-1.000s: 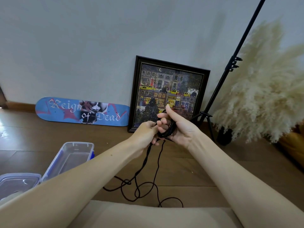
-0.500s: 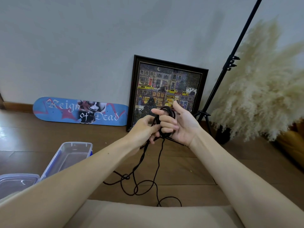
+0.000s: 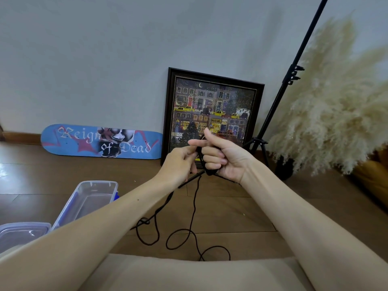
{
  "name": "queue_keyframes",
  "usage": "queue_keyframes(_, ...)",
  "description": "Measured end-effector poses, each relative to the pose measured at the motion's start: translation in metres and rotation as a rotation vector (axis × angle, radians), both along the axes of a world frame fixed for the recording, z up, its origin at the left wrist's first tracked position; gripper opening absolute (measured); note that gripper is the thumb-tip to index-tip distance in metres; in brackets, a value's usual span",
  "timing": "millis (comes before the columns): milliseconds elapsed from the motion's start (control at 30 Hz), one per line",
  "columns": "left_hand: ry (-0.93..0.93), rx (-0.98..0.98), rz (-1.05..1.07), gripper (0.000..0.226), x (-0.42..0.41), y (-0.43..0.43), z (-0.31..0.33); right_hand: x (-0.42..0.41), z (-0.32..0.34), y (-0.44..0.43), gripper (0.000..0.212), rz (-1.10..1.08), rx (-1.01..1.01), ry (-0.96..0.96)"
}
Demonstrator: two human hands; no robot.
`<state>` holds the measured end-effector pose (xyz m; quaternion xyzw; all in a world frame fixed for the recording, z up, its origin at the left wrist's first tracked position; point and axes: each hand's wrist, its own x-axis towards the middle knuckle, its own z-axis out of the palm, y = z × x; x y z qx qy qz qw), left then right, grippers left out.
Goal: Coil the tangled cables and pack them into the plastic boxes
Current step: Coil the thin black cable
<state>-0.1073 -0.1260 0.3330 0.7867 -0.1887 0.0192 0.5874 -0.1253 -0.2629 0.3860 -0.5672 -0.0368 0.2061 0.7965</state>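
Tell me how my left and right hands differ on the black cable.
The left hand pinches one strand of the black cable; the right hand holds the wound coil in curled fingers. The left hand shows its back, the right hand its palm. Both grip the same cable.

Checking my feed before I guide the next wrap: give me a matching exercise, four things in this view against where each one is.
Things:
1 black cable
2 open plastic box
3 skateboard deck
4 framed picture

Places:
A propped upright against the wall, centre
B on its long edge along the wall, far left
C flat on the floor, near left
D looped in the right hand, tail trailing on the floor

Pairs: 1-D, 2-C, 3-B, 4-A.
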Motion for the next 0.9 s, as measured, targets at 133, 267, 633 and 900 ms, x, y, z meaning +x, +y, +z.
queue_keyframes(133, -0.026, 0.094, 0.008, 0.027, -0.001, -0.001, -0.003, 0.001, -0.003, -0.001, 0.044, -0.013, 0.059, 0.071)
queue_keyframes(267, 0.026, 0.079, -0.013, 0.028, 0.004, -0.001, -0.003, 0.001, -0.002, -0.002, 0.060, 0.046, 0.182, 0.115)
queue_keyframes(633, 0.295, 0.159, -0.257, 0.014, -0.004, -0.010, -0.004, 0.008, 0.006, -0.004, 0.051, -0.278, 0.326, -0.059)
queue_keyframes(900, 0.374, 0.365, -0.407, 0.011, -0.017, -0.005, 0.001, 0.013, -0.003, 0.000, 0.038, -0.502, -0.621, -0.388)
